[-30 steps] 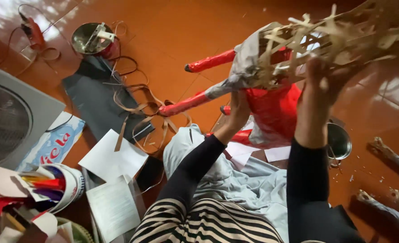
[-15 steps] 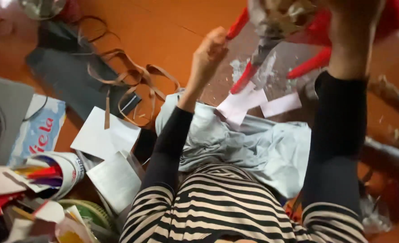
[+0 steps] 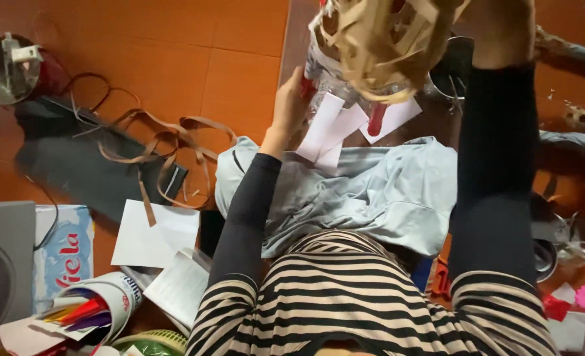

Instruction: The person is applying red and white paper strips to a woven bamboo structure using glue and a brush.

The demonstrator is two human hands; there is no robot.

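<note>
Both hands are raised in front of the chest around a woven tangle of tan strips [image 3: 384, 46] wrapped partly in clear plastic. The left hand [image 3: 291, 105] is closed on its lower left side, fingers curled against the plastic beside a red leg [image 3: 376, 120] that pokes down from it. The right hand [image 3: 503, 29] presses against the tangle's right side at the top edge of view; how its fingers close cannot be told. Just below the grip, white paper slips [image 3: 335, 128] lie on pale blue cloth [image 3: 371, 191] across the lap. Well left of the left hand, brown strips [image 3: 157, 148] curl over the orange floor [image 3: 193, 39].
</note>
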